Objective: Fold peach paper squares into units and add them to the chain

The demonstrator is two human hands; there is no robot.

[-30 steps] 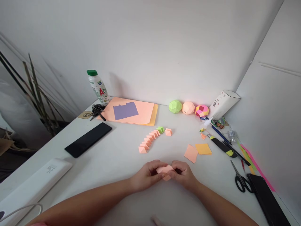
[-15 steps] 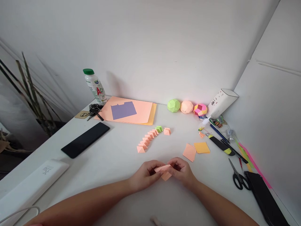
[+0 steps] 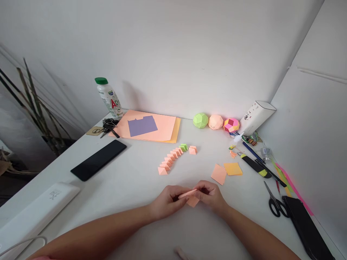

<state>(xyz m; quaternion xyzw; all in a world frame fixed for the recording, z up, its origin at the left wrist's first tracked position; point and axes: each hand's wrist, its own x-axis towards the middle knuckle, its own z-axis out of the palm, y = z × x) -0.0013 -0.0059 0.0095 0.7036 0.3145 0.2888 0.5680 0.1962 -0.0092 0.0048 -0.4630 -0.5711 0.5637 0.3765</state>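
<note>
Head view: we are looking down at a white desk (image 3: 141,166), with two bare hands meeting near its front.
Peach paper: we are seeing a small, creased piece of peach paper (image 3: 193,201); its upper part is showing as a narrow, slanting strip, and a flat flap is hanging below with a corner pointing toward us.
Paper's place: it is sitting between the two hands and touching both, the fingers partly covering its ends; we are not managing to tell whether it is touching the desk.
Left hand: we are gripping the strip's left end between the thumb and fingers of the left hand (image 3: 172,201).
Right hand: we are pinching the paper's right end with the curled right hand (image 3: 211,195).
Folded row: beyond the hands, peach folded units (image 3: 170,157) are forming a slanting line, with green units (image 3: 183,147) standing at its far end.
Loose squares: peach squares (image 3: 218,174) are lying beyond the right hand, with orange squares (image 3: 233,168) resting just beside them.
Paper balls: green (image 3: 200,120), peach (image 3: 215,122) and multicoloured (image 3: 231,125) balls are sitting side by side near the wall.
Far right: scissors (image 3: 275,206) are lying near a black case (image 3: 306,227).
</note>
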